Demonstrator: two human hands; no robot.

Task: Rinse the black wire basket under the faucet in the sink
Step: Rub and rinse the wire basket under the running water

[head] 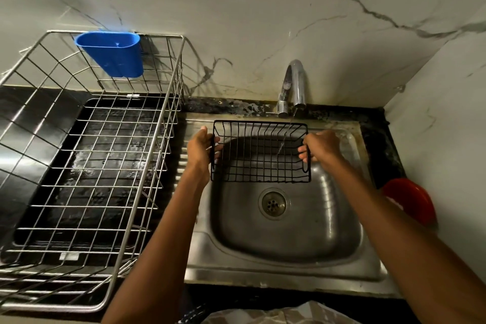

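Both hands on the black wire basket (260,151), centre frame over the sink (289,268): left hand (201,146) cupping one short end, right hand (319,146) curled round the other. Faucet (294,87) stream through the mesh. Light, stiff, wet-slick probably; end-rim grip likely safest.

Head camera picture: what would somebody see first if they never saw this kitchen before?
First, the black wire basket held over the steel sink, with the left hand and right hand gripping its two ends while a thin stream runs from the faucet through its right side. Next, the big silver dish rack on the left counter, with a bright blue holder hung on its back rim.
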